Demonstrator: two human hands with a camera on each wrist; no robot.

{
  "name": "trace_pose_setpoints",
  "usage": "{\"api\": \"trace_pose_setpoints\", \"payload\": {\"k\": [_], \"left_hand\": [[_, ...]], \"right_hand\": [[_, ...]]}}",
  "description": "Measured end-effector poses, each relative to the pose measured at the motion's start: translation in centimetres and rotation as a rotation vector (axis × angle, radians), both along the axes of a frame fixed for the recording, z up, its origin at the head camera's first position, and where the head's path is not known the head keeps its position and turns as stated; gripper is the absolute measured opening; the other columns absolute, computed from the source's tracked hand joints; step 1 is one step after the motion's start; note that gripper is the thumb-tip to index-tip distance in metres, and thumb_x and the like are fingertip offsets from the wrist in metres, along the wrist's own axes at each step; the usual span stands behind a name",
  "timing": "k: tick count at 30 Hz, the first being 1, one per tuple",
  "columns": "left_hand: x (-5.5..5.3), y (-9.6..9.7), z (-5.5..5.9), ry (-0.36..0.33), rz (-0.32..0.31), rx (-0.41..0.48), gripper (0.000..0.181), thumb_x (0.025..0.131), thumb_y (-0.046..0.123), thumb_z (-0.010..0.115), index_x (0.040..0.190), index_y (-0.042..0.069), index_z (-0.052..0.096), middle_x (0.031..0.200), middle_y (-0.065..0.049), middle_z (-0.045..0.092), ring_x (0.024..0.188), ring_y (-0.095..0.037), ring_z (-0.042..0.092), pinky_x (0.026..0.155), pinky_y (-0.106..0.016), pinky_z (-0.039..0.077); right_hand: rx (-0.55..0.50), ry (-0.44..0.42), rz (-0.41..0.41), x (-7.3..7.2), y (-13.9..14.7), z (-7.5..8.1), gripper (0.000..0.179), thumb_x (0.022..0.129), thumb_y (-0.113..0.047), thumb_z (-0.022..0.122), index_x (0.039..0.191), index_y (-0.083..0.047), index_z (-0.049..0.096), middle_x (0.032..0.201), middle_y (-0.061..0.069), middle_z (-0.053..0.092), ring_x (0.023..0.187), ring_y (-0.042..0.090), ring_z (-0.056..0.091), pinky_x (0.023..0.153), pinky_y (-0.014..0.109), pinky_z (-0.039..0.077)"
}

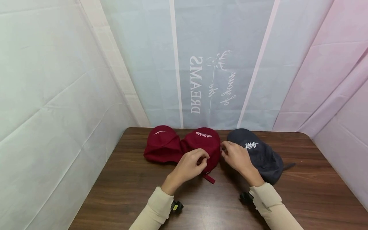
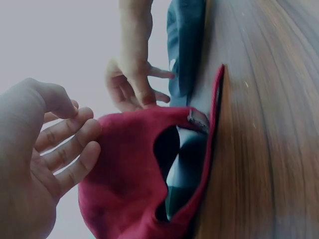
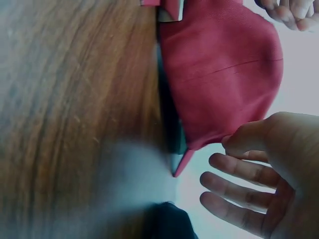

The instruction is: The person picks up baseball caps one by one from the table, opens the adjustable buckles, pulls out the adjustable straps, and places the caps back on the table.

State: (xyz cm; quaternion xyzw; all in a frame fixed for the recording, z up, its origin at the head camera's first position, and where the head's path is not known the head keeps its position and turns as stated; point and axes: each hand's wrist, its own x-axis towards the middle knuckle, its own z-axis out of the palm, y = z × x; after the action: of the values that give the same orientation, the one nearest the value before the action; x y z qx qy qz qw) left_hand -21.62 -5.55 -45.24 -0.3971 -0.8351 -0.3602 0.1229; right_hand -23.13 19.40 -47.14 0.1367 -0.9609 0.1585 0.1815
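Observation:
A dark red baseball cap with white COLORADO lettering lies in the middle of the table, its strap toward the near side. My right hand pinches the cap's right edge between thumb and index finger, the other fingers spread in the right wrist view. Just above the crown's near left side is my left hand, fingers loosely bent and nothing visible in them. In the left wrist view the back opening of the cap faces the camera. To the right lies a dark navy cap with white lettering.
Another dark red cap lies at the left, touching the middle one. The caps rest near the far edge of a brown wood-grain table. Printed cloth hangs behind the table, with pale cloth at both sides.

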Motion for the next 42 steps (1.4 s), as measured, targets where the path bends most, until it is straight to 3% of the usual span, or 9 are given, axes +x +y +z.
{"api": "trace_pose_setpoints", "payload": {"k": [8,12,15,21,25,29,34,42], "left_hand": [[0.1,1.7,0.4,0.004,-0.054,0.021,0.011,0.098,0.004,0.068,0.106,0.010,0.073,0.097,0.002,0.069,0.081,-0.008,0.059,0.073,-0.011,0.045],[0.1,2.7,0.5,0.028,-0.069,0.011,0.010,0.098,0.006,0.067,0.105,0.011,0.072,0.096,0.003,0.068,0.082,-0.005,0.058,0.074,-0.008,0.046],[0.1,3.5,0.5,0.006,-0.086,0.005,0.011,0.098,0.005,0.067,0.105,0.013,0.071,0.096,0.003,0.066,0.083,-0.003,0.056,0.075,-0.007,0.045],[0.1,5.4,0.5,-0.018,-0.111,-0.035,0.013,0.097,0.005,0.067,0.107,0.012,0.071,0.099,0.002,0.066,0.086,-0.003,0.056,0.077,-0.006,0.044],[0.0,6.6,0.2,0.022,-0.102,-0.085,0.013,0.096,0.007,0.069,0.107,0.013,0.072,0.101,0.005,0.066,0.089,-0.001,0.059,0.081,-0.004,0.045],[-0.3,7.6,-0.1,0.061,-0.099,-0.128,0.012,0.096,0.010,0.070,0.107,0.014,0.072,0.103,0.007,0.065,0.093,0.000,0.060,0.085,-0.004,0.045],[-0.4,8.7,-0.3,0.055,-0.099,-0.165,0.011,0.097,0.013,0.070,0.107,0.017,0.073,0.106,0.008,0.067,0.099,-0.001,0.062,0.086,-0.005,0.045],[-0.5,10.2,-0.8,0.051,-0.113,-0.207,0.010,0.101,0.017,0.068,0.108,0.018,0.074,0.109,0.011,0.065,0.099,-0.001,0.056,0.082,-0.002,0.041]], "right_hand": [[-0.018,0.059,0.005,2.1,1.0,2.2,0.009,0.092,-0.008,0.077,0.100,-0.011,0.076,0.092,0.005,0.077,0.068,0.017,0.065,0.057,0.038,0.053],[-0.002,0.068,-0.002,3.1,1.8,2.7,0.010,0.092,-0.010,0.077,0.102,-0.012,0.078,0.095,0.007,0.079,0.070,0.018,0.067,0.057,0.039,0.054],[0.013,0.083,0.000,3.7,2.5,3.0,0.010,0.092,-0.012,0.078,0.101,-0.013,0.078,0.093,0.006,0.079,0.069,0.018,0.068,0.057,0.039,0.053],[0.043,0.098,0.004,5.2,4.0,3.6,0.009,0.091,-0.012,0.079,0.099,-0.014,0.078,0.088,0.002,0.077,0.063,0.010,0.060,0.051,0.029,0.044],[0.063,0.078,-0.005,6.1,5.1,3.9,0.012,0.089,-0.012,0.082,0.100,-0.015,0.079,0.091,0.002,0.077,0.064,0.008,0.058,0.052,0.026,0.041],[0.079,0.037,-0.011,6.9,6.4,4.2,0.016,0.088,-0.013,0.085,0.103,-0.016,0.080,0.099,0.004,0.078,0.073,0.017,0.068,0.055,0.032,0.049],[0.084,-0.030,-0.037,7.9,7.9,4.3,0.017,0.089,-0.015,0.085,0.105,-0.017,0.080,0.109,0.007,0.079,0.081,0.022,0.072,0.059,0.037,0.053],[0.099,-0.073,-0.059,8.8,9.5,4.2,0.016,0.089,-0.016,0.084,0.104,-0.018,0.080,0.106,0.006,0.078,0.083,0.023,0.071,0.061,0.038,0.051]]}}
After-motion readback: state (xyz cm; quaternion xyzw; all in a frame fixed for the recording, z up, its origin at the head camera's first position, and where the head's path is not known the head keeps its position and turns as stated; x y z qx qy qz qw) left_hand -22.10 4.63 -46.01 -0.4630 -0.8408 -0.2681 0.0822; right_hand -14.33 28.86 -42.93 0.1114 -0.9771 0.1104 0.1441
